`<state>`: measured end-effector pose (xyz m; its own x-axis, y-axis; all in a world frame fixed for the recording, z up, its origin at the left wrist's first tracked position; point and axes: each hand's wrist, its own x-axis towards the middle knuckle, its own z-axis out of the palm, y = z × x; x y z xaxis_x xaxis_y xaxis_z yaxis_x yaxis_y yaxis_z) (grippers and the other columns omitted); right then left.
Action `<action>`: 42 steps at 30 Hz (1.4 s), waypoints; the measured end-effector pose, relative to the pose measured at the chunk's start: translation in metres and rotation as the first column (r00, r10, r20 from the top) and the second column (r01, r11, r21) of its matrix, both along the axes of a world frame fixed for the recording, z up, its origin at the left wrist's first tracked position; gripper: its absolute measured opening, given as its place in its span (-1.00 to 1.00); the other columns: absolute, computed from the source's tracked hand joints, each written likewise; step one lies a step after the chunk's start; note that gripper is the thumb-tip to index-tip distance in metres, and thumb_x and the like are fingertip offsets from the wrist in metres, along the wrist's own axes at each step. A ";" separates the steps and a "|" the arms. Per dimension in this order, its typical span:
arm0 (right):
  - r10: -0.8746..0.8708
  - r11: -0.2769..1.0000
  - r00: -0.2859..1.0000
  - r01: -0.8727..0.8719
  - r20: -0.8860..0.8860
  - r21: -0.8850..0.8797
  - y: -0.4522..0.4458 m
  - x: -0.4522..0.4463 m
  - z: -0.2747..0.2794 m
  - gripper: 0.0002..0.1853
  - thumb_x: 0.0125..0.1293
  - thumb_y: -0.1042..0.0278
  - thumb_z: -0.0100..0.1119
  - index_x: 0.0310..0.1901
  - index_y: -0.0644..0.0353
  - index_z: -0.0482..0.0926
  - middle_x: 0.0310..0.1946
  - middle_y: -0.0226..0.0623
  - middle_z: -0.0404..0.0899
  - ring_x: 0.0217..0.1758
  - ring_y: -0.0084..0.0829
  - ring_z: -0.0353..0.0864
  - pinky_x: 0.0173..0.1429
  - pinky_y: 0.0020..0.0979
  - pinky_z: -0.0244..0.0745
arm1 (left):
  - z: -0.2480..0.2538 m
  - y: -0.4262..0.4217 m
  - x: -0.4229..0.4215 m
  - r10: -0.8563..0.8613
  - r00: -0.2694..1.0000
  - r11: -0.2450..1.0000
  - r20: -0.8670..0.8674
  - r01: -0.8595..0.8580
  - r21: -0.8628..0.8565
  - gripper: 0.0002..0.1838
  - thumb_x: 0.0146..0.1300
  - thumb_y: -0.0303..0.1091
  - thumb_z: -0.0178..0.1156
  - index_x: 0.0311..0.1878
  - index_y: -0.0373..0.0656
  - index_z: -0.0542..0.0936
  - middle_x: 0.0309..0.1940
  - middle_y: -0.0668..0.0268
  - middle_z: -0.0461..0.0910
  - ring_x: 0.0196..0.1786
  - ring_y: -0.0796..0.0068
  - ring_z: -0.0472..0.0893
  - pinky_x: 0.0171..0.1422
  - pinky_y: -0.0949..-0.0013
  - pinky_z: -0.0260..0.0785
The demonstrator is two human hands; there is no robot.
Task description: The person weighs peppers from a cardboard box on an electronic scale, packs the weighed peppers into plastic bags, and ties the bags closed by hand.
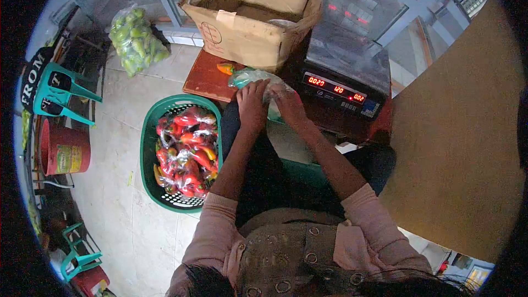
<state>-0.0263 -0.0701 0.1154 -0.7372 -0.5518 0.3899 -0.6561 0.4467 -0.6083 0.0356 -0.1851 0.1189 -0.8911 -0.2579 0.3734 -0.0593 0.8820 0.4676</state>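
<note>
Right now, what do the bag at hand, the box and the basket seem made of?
Bag: likely thin plastic film, translucent with wrinkled shine. Box: apparently cardboard, matte brown, with creased, printed walls. Basket: probably moulded plastic, smooth-rimmed, with regular holes.

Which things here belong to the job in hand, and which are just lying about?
Likely the job: plastic bag at left hand and right hand, bagged peppers, green basket, loose orange pepper, lit scale.

Likely lying about: red bucket, teal chairs, bagged green produce.
</note>
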 end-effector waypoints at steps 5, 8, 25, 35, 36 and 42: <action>-0.093 0.996 0.996 0.093 0.009 -0.013 0.012 0.002 -0.042 -0.77 0.26 0.26 -0.04 -0.32 0.27 0.50 -0.41 -0.06 0.52 -0.34 -0.06 0.52 -0.15 -0.18 0.39 | -0.026 -0.006 -0.007 0.026 1.000 0.996 0.003 -0.025 -0.090 -0.44 -0.06 -0.43 0.23 0.12 0.01 0.40 0.06 0.35 0.41 0.16 0.24 0.33 0.23 0.09 0.06; -0.084 0.996 0.979 0.083 0.184 0.017 0.023 0.009 -0.058 -0.75 0.27 0.23 -0.03 -0.34 0.28 0.49 -0.45 -0.11 0.51 -0.40 -0.14 0.52 -0.21 -0.25 0.40 | -0.007 0.001 -0.009 0.015 0.997 0.995 0.075 -0.007 -0.103 -0.54 -0.05 -0.41 0.20 0.02 -0.03 0.45 -0.03 0.34 0.43 0.11 0.28 0.36 0.21 0.08 0.08; 0.202 0.376 0.801 0.468 0.564 -0.800 0.200 -0.007 0.122 -0.63 0.36 0.33 -0.09 0.13 0.33 0.30 -0.06 -0.30 0.45 0.00 -0.53 0.42 0.13 -0.49 0.29 | -0.052 0.006 -0.046 0.376 0.910 0.870 0.175 -0.282 -0.404 -0.72 -0.01 -0.34 0.12 -0.16 -0.11 0.47 -0.10 0.22 0.40 0.00 0.21 0.38 0.10 0.07 0.13; 0.512 0.123 0.791 0.319 0.335 -0.940 0.222 0.019 0.139 -0.71 0.35 0.28 -0.08 0.03 0.23 0.37 -0.15 -0.25 0.51 -0.05 -0.31 0.52 -0.03 -0.26 0.48 | -0.016 0.011 -0.005 -0.036 0.999 0.997 -0.005 0.035 -0.076 -0.19 -0.21 -0.14 0.37 0.19 -0.03 0.27 0.11 0.15 0.29 0.17 0.09 0.27 0.22 0.02 0.07; 0.499 0.106 0.796 0.336 0.343 -0.936 0.220 0.019 0.136 -0.71 0.35 0.28 -0.08 0.03 0.22 0.38 -0.14 -0.24 0.51 -0.05 -0.29 0.52 -0.03 -0.23 0.48 | -0.012 0.011 0.000 -0.060 0.998 0.996 -0.007 0.060 -0.060 -0.15 -0.21 -0.12 0.37 0.22 -0.04 0.24 0.15 0.13 0.27 0.20 0.08 0.25 0.23 0.02 0.05; 0.615 -0.031 0.719 0.434 0.326 -0.900 0.214 0.022 0.123 -0.76 0.32 0.29 -0.03 -0.06 0.19 0.46 -0.12 -0.29 0.52 -0.08 -0.37 0.51 0.00 -0.27 0.44 | 0.013 0.019 0.028 -0.098 0.995 0.990 -0.028 0.100 0.099 -0.14 -0.14 -0.11 0.37 0.26 -0.08 0.21 0.20 0.11 0.25 0.24 0.06 0.23 0.27 0.05 0.04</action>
